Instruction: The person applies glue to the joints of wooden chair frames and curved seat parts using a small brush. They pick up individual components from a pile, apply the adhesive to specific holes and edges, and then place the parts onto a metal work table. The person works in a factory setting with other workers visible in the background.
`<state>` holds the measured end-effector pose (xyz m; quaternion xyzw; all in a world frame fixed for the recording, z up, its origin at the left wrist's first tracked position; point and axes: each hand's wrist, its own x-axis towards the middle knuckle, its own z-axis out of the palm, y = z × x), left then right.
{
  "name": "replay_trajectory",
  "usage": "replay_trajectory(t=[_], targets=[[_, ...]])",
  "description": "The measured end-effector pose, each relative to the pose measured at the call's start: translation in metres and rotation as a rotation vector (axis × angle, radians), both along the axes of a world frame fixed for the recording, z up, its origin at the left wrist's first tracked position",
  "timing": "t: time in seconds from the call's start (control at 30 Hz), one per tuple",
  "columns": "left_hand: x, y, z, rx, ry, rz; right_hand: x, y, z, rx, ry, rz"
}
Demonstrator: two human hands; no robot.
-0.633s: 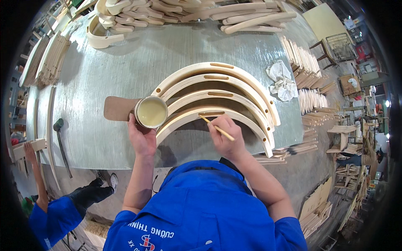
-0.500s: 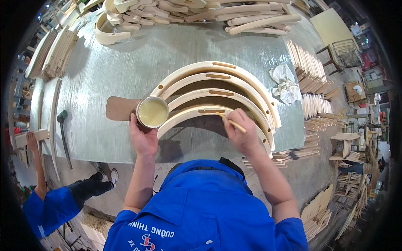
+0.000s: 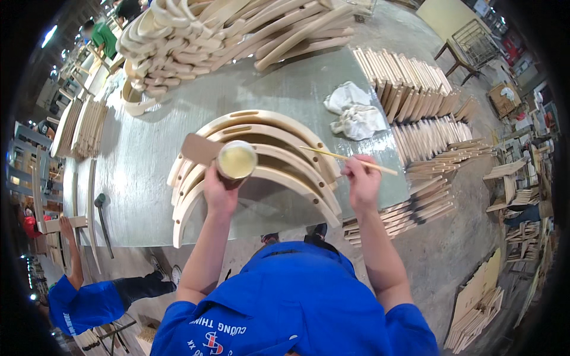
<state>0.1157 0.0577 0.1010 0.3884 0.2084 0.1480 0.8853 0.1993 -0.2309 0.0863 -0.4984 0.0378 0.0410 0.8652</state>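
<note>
My left hand (image 3: 219, 194) is closed around a round cup (image 3: 237, 161) of pale yellow liquid, held above the left part of the wooden arcs. A flat brown piece (image 3: 199, 148) juts out to the left from beside the cup. In my right hand (image 3: 363, 185) a thin wooden stick (image 3: 332, 155) is pinched, its yellowish tip pointing left over the right part of the arcs. Whether the tip touches wood I cannot tell. Several curved wooden pieces (image 3: 276, 177) lie nested on the table, with round dark holes near their right ends and long slots in the farther ones.
On the grey-green table (image 3: 142, 196), a heap of curved wooden parts (image 3: 172, 44) fills the far side. White crumpled cloths (image 3: 356, 113) lie at the right. A black-headed mallet (image 3: 102, 216) rests at the left, near a co-worker in blue (image 3: 89, 302). Stacked slats (image 3: 409, 83) stand beyond the right edge.
The view has shifted. My right hand has drawn the stick away from the nearest arc's slot, toward the arcs' right side. My left hand has brought the cup over the arcs.
</note>
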Motion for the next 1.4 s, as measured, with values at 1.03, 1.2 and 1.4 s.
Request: replay_trajectory(t=[1.03, 1.2, 1.4], targets=[[-0.007, 0.091, 0.017, 1.724, 0.495, -0.105, 0.033, -0.108, -0.104, 0.552, 0.542, -0.255], [-0.086, 0.194, -0.007, 1.819, 0.731, -0.181, -0.017, -0.06, -0.082, 0.138, 0.312, -0.307], [-0.028, 0.226, -0.037, 1.806, 0.524, -0.364, -0.103, 0.089, -0.047, -0.077, 0.345, 0.347]])
